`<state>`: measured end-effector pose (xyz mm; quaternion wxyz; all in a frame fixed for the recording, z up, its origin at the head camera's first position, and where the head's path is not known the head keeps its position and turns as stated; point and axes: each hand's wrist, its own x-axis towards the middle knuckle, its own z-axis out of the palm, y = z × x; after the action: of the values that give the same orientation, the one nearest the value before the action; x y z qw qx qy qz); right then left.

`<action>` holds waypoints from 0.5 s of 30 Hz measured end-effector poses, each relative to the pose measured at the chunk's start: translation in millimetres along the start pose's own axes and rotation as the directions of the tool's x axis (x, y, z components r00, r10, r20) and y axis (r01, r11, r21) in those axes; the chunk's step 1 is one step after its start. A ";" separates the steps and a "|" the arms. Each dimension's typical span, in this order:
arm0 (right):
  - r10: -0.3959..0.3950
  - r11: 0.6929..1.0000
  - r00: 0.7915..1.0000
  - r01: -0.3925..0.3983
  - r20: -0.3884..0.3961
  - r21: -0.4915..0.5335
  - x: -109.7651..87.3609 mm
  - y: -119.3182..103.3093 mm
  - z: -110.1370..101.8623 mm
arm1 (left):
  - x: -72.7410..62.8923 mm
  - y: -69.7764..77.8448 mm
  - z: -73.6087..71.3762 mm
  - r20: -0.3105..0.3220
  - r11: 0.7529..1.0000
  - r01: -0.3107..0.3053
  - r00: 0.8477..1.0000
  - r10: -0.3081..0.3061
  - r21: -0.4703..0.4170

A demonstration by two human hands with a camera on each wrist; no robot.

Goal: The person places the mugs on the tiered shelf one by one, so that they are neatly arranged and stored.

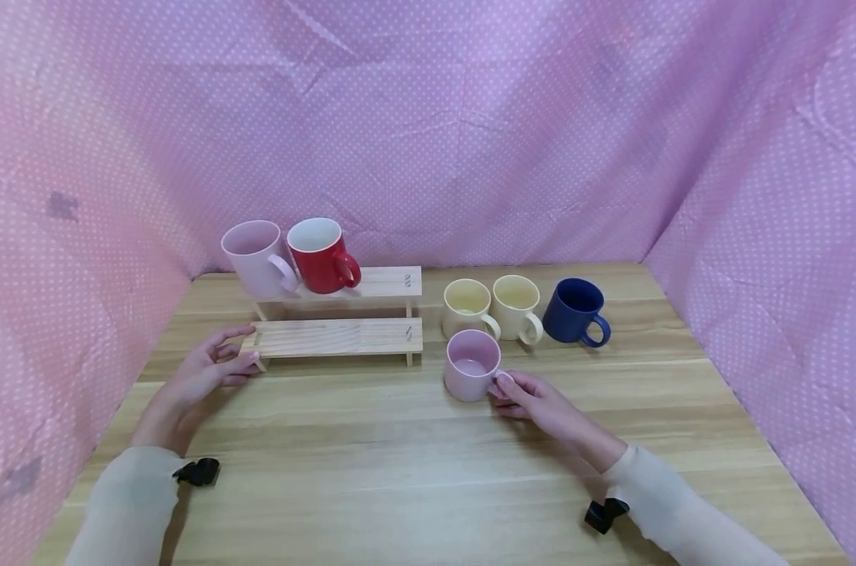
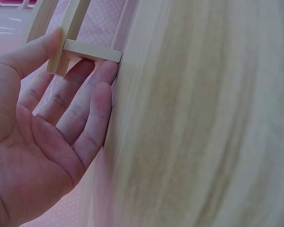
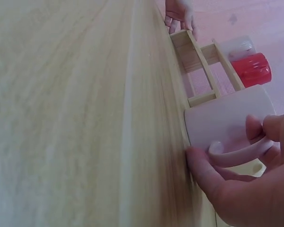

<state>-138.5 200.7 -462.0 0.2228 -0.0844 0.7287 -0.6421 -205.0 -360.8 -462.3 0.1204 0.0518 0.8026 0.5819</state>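
Observation:
At the middle right of the table, my right hand [image 1: 541, 405] pinches the handle of a pink mug [image 1: 463, 383]. In the right wrist view the thumb and a finger close on that handle [image 3: 239, 156], and the mug's base is at the tabletop. My left hand [image 1: 204, 369] holds the left end of a two-tier wooden rack [image 1: 336, 336]. The left wrist view has its thumb on the shelf edge [image 2: 61, 52], with fingers curled around the end near a leg. On the upper tier stand a larger pale pink mug [image 1: 254, 271] and a red mug [image 1: 317, 267] with white inside.
Two cream-yellow mugs [image 1: 463, 321] [image 1: 514, 318] stand side by side just behind the held mug. Right of them is a dark blue mug [image 1: 569, 314]. Pink dotted cloth [image 1: 470, 157] hangs around the back and sides of the wooden table [image 1: 371, 464].

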 end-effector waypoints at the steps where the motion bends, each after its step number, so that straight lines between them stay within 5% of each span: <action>1: 0.005 1.000 1.000 -0.005 -0.005 0.007 -0.1 0.4 -0.3 | 1.2 0.1 0.4 0.003 1.000 -0.003 1.000 0.003 -0.002; 15: 0.036 0.993 0.999 -0.036 -0.001 0.108 0.3 1.2 -0.5 | 0.2 1.3 0.1 0.002 1.000 -0.018 1.000 0.018 -0.008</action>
<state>-138.7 201.3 -463.2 0.2375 -0.0581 0.6945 -0.6766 -205.2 -360.3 -461.1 0.1162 0.0593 0.7998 0.5859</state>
